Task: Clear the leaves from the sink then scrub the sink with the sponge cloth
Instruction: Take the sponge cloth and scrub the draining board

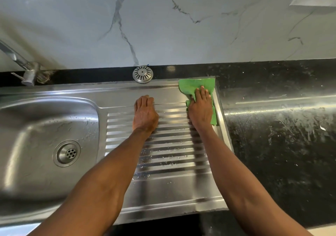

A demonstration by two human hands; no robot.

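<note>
A steel sink with a basin (36,126) on the left and a ribbed drainboard (163,153) on the right fills the middle of the view. My right hand (200,108) presses flat on a green sponge cloth (189,86) at the drainboard's far right corner. My left hand (145,113) rests on the drainboard's far edge, fingers together and curled, holding nothing. I see no leaves in the basin. Water drops lie on the ribs.
A round steel strainer lid (142,73) lies on the black counter strip behind the sink. The tap (27,68) stands at the back left. The drain (68,153) sits in the basin floor. A wet black counter (281,135) extends to the right under a marble wall.
</note>
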